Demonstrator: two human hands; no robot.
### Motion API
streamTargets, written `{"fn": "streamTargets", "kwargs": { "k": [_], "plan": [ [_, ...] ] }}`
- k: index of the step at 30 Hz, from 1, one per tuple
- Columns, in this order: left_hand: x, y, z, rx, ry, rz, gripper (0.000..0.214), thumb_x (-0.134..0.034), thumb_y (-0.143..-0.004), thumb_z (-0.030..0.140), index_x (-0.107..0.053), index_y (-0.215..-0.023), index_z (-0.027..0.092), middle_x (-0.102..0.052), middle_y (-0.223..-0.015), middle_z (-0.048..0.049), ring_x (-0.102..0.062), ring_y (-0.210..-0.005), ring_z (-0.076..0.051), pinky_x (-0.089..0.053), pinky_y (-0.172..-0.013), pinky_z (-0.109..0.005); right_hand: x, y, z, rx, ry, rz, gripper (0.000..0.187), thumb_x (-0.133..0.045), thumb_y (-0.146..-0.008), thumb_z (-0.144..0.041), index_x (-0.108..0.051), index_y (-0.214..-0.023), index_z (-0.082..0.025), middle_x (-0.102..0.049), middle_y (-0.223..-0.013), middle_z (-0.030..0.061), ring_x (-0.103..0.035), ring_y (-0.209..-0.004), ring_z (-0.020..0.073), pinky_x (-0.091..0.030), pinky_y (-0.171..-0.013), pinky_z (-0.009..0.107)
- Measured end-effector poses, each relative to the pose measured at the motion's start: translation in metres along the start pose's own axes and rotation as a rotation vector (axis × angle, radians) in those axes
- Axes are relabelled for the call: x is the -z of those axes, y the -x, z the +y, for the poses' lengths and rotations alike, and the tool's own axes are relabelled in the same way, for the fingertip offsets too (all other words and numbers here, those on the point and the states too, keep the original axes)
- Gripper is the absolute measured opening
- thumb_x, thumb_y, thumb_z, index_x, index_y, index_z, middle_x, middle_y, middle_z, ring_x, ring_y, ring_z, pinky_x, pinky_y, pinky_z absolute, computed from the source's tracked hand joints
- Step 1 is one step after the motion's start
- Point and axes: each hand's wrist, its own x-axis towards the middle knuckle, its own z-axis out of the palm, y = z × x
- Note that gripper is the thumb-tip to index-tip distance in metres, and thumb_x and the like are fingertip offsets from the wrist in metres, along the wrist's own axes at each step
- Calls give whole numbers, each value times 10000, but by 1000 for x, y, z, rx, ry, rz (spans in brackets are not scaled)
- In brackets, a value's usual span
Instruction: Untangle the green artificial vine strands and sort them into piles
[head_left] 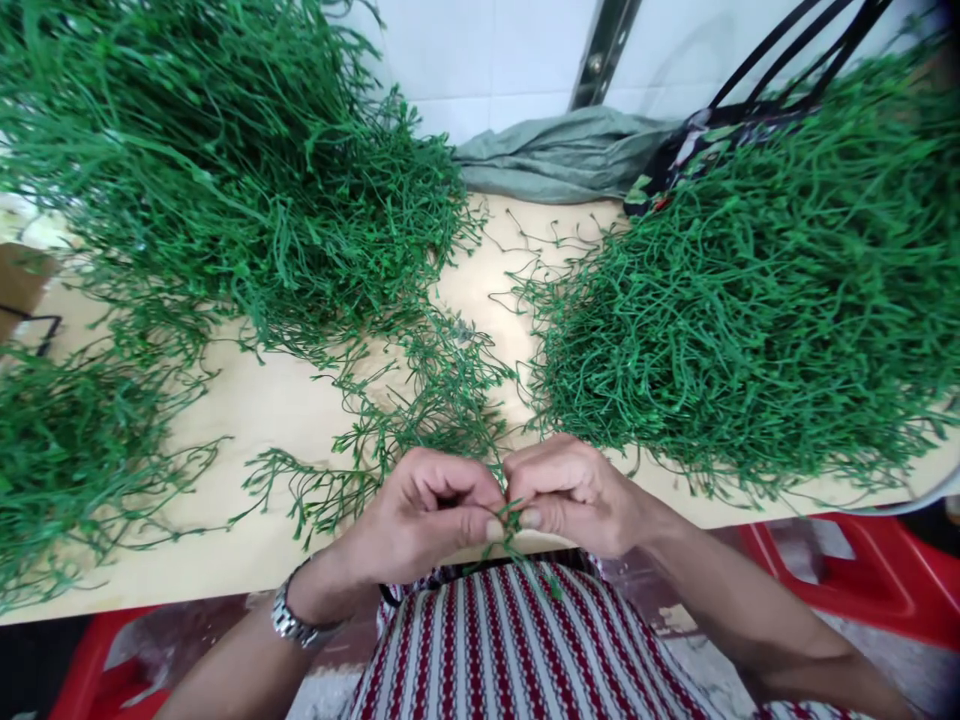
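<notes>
Just over the table's front edge, my left hand [435, 515] and my right hand [574, 495] meet knuckle to knuckle. Thumb and fingers of each are pinched on a small green sprig [514, 522], thin-stemmed with bud-like tips, possibly artificial. Part of it is hidden by my fingers; its lower tips hang toward my lap. Loose sprigs [315, 490] lie beside and behind my left hand. A thin heap of the same stems [442, 385] spreads on the table beyond both hands.
A tall pile of green stems [247, 180] rises at the back left, a smaller pile [67, 450] at the left. A broad heap [750, 320] covers the right. Behind are a grey-green cloth [570, 155] and a dark flowered bag [686, 150]. Red stools [862, 575] stand below the table [255, 400].
</notes>
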Motion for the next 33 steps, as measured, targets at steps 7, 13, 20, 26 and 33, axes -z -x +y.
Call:
{"fn": "streamTargets", "kwargs": {
  "k": [7,13,20,26,33],
  "plan": [
    [11,-5,-6,-37,196,228,192,-701,-660,268,-593,-612,116,-450,-494,36,-318,-431,-43,-219,-395,-184,12,10,-1,-137,-101,210,283,-454,-877,-396,-606,-859,-158,-556,-719,28,-490,-649,109,-373,-581,232],
    [0,-15,2,-125,106,334,160,-663,-711,248,-576,-651,128,-430,-522,54,-304,-441,-31,-225,-402,-171,-1,-3,-2,-311,132,195,313,-620,-765,-369,-560,-1004,-176,-554,-854,24,-494,-698,100,-398,-556,189],
    [-6,-19,-2,-142,179,331,157,-672,-706,251,-574,-678,131,-433,-525,57,-279,-428,-24,-212,-395,-171,-5,-4,5,-190,301,251,58,-543,-803,-188,-522,-761,-155,-474,-655,-26,-417,-611,83,-325,-558,200],
    [-6,-16,-8,-103,160,302,200,-612,-766,306,-510,-701,145,-345,-517,72,-273,-412,-24,-195,-389,-171,-4,0,4,-176,322,226,71,-493,-833,-179,-475,-766,-169,-438,-642,-37,-399,-596,81,-307,-551,197],
    [-8,-13,-2,-83,-12,222,205,-564,-787,331,-470,-737,156,-381,-548,63,-318,-447,-48,-265,-420,-175,-7,3,4,-165,410,213,53,-436,-834,-153,-441,-785,-173,-449,-707,-2,-425,-656,112,-328,-584,231]
  ]
}}
